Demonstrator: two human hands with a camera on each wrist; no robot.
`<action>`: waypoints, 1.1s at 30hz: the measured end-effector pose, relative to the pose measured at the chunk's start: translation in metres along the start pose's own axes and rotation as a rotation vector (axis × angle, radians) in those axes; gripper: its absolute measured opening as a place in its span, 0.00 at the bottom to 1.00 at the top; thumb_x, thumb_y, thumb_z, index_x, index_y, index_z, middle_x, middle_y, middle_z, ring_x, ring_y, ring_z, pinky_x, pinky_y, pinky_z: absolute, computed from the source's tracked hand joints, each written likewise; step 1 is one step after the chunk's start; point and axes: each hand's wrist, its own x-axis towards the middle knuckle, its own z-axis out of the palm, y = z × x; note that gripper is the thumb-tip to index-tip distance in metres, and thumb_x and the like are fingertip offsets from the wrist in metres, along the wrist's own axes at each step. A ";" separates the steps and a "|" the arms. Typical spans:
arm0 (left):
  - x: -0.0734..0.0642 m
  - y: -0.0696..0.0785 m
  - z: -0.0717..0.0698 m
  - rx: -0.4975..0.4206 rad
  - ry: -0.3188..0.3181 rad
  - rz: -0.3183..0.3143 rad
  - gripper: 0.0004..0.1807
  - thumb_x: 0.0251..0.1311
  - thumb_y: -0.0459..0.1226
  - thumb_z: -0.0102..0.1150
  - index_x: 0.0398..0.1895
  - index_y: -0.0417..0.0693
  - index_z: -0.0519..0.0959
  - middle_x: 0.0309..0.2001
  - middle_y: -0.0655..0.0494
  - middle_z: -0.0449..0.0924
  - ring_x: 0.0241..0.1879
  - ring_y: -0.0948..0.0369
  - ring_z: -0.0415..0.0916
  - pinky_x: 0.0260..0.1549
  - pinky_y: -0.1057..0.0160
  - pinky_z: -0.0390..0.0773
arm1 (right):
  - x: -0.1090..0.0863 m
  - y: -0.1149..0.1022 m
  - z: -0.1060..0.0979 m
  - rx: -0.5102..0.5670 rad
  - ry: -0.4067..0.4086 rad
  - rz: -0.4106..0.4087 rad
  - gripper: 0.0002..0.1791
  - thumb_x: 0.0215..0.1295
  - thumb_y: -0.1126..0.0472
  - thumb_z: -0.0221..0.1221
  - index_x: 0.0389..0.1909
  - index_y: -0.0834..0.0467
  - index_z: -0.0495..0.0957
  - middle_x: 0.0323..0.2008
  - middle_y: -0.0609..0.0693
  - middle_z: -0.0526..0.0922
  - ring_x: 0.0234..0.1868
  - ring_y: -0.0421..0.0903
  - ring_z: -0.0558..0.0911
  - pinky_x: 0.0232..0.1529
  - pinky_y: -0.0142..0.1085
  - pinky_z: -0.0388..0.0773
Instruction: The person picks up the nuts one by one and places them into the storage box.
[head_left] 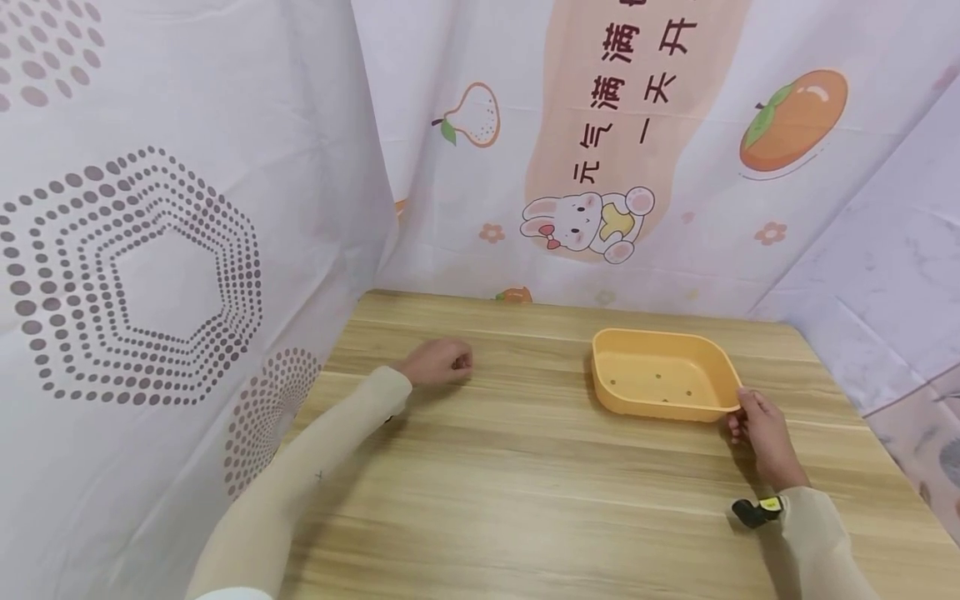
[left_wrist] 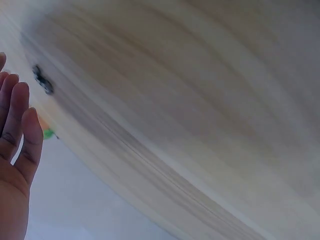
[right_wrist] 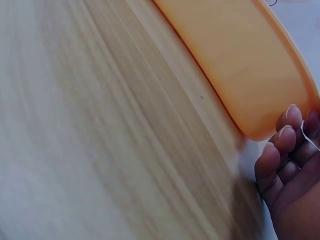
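A shallow orange-yellow plastic basket (head_left: 660, 410) with rounded corners and a few small holes in its floor stands at the right of the table. My right hand (head_left: 767, 437) pinches the rim at its near right corner. In the right wrist view, the fingers of that hand (right_wrist: 292, 175) meet the end of the basket (right_wrist: 240, 65). Over the left part of the table is my left hand (head_left: 438, 362), fingers loosely bent and holding nothing. Those relaxed fingers (left_wrist: 20, 110) show at the edge of the left wrist view.
A wood-grain table (head_left: 510, 492) lies under both hands. Printed cloth (head_left: 465, 200) hangs behind it and more cloth (head_left: 165, 283) on the left. A small dark thing (left_wrist: 43, 80) shows in the left wrist view; its kind is unclear. A black device (head_left: 753, 511) sits at the right wrist.
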 end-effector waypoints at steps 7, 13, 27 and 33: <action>-0.013 -0.016 -0.001 -0.006 -0.023 -0.045 0.06 0.66 0.42 0.68 0.35 0.54 0.80 0.32 0.65 0.78 0.33 0.67 0.74 0.35 0.65 0.77 | 0.001 -0.001 -0.001 -0.011 0.002 0.020 0.21 0.82 0.48 0.48 0.30 0.57 0.72 0.21 0.45 0.75 0.21 0.39 0.74 0.22 0.31 0.75; -0.018 -0.026 0.002 -0.030 -0.027 -0.077 0.06 0.66 0.43 0.69 0.37 0.55 0.81 0.34 0.67 0.79 0.35 0.68 0.75 0.37 0.65 0.78 | 0.003 0.004 -0.006 -0.030 0.002 0.008 0.20 0.82 0.46 0.48 0.31 0.54 0.73 0.21 0.44 0.75 0.22 0.38 0.74 0.23 0.31 0.75; -0.021 -0.021 -0.002 -0.034 -0.056 -0.158 0.05 0.67 0.42 0.68 0.39 0.53 0.83 0.35 0.66 0.81 0.35 0.68 0.77 0.37 0.64 0.79 | 0.003 0.002 -0.004 -0.011 -0.009 0.027 0.19 0.83 0.49 0.47 0.32 0.54 0.74 0.21 0.45 0.75 0.22 0.39 0.73 0.23 0.32 0.75; -0.020 -0.024 -0.001 -0.014 -0.059 -0.150 0.05 0.68 0.43 0.67 0.38 0.53 0.83 0.34 0.66 0.79 0.34 0.68 0.75 0.36 0.64 0.78 | 0.001 -0.005 -0.001 -0.009 -0.012 0.036 0.19 0.83 0.50 0.46 0.32 0.55 0.73 0.21 0.45 0.75 0.22 0.39 0.73 0.23 0.32 0.75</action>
